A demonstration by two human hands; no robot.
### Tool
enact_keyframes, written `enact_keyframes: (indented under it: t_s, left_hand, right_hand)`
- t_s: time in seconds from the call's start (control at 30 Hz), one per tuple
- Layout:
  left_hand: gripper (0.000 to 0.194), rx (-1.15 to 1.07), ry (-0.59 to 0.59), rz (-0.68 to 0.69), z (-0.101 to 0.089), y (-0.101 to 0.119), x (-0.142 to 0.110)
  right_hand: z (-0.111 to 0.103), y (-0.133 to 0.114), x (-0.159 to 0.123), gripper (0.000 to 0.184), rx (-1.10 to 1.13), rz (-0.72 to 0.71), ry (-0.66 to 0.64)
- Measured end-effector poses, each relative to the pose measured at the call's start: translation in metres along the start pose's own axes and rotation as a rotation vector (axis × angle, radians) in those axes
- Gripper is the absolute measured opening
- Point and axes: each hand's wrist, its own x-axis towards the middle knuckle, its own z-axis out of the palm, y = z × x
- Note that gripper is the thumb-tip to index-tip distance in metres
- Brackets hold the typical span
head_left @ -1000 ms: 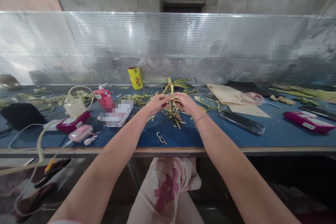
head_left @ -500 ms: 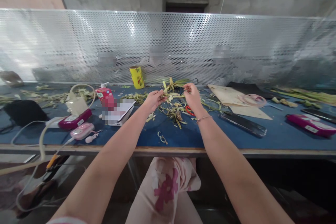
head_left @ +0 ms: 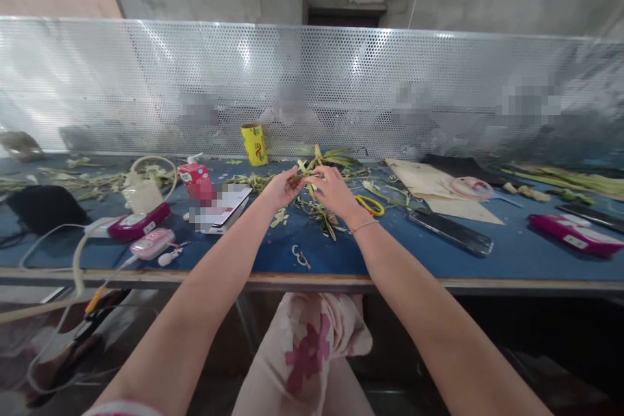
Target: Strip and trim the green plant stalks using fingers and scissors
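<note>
My left hand [head_left: 283,189] is closed in a pinch on a pale green plant strip [head_left: 303,164], whose end sticks up above the fingers. My right hand [head_left: 333,191] reaches across from the right, its fingertips meeting the left hand's at the strip; its fingers are bent and seem to pinch the same piece, partly hidden. Below both hands lies a loose heap of plant trimmings [head_left: 322,216]. Behind them sits a thicker leafy stalk [head_left: 318,155]. A yellow loop-shaped handle [head_left: 373,206] lies just right of my right wrist.
Left on the blue table [head_left: 273,260] are a phone [head_left: 231,207], a pink pump bottle [head_left: 195,181] and a pink device [head_left: 153,244] on a cable. A yellow can-like container [head_left: 254,144] stands behind. To the right lie a dark phone [head_left: 452,231] and cardboard [head_left: 414,175]. A perforated metal screen [head_left: 331,78] closes the back.
My hands were together, then my right hand drew away to the right along the strip. Now it is back against my left hand, uncovering the yellow loop.
</note>
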Motion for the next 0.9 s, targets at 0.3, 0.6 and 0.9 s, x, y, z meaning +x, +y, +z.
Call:
enact_keyframes:
  t_s: [0.3, 0.6, 0.9]
  left_hand:
    - [0.011, 0.172, -0.141, 0.05, -0.002, -0.006, -0.001]
    - [0.017, 0.297, -0.193, 0.162, -0.002, -0.01, -0.004]
    - [0.014, 0.309, -0.217, 0.165, -0.003, -0.015, 0.0]
  right_hand:
    - [-0.001, 0.0, 0.001, 0.021, 0.105, 0.025, 0.121]
    - [0.0, -0.003, 0.004, 0.019, 0.167, 0.017, 0.12]
    - [0.003, -0.005, 0.005, 0.016, 0.324, 0.091, 0.147]
